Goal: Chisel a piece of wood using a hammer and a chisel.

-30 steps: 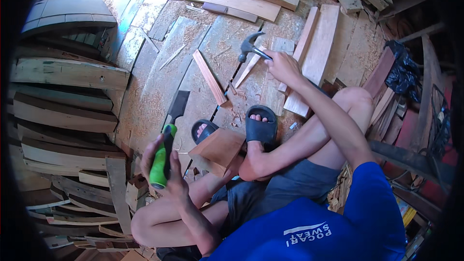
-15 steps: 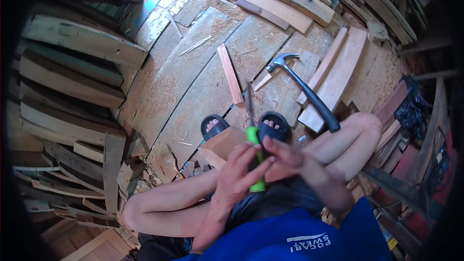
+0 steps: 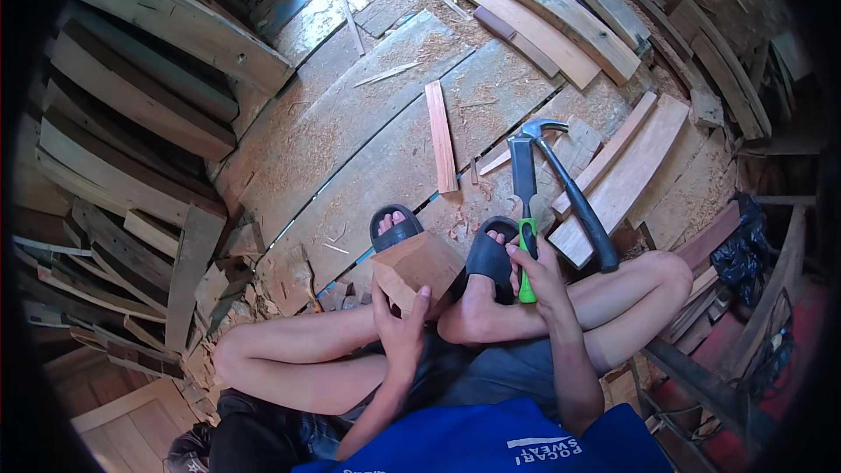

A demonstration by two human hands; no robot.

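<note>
Green-handled, the chisel (image 3: pixel 527 222) I see right of centre points lengthwise up the frame, gripped in the right hand (image 3: pixel 544 278), with the wooden block (image 3: pixel 420 264) left of it, apparently clasped at its lower end by the nearer left hand (image 3: pixel 402 329).

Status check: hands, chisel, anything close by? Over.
Left hand holding block. Right hand gripping chisel, blade pointing away from body. Close by: hammer to chisel's right, right sandal to its left.
</note>
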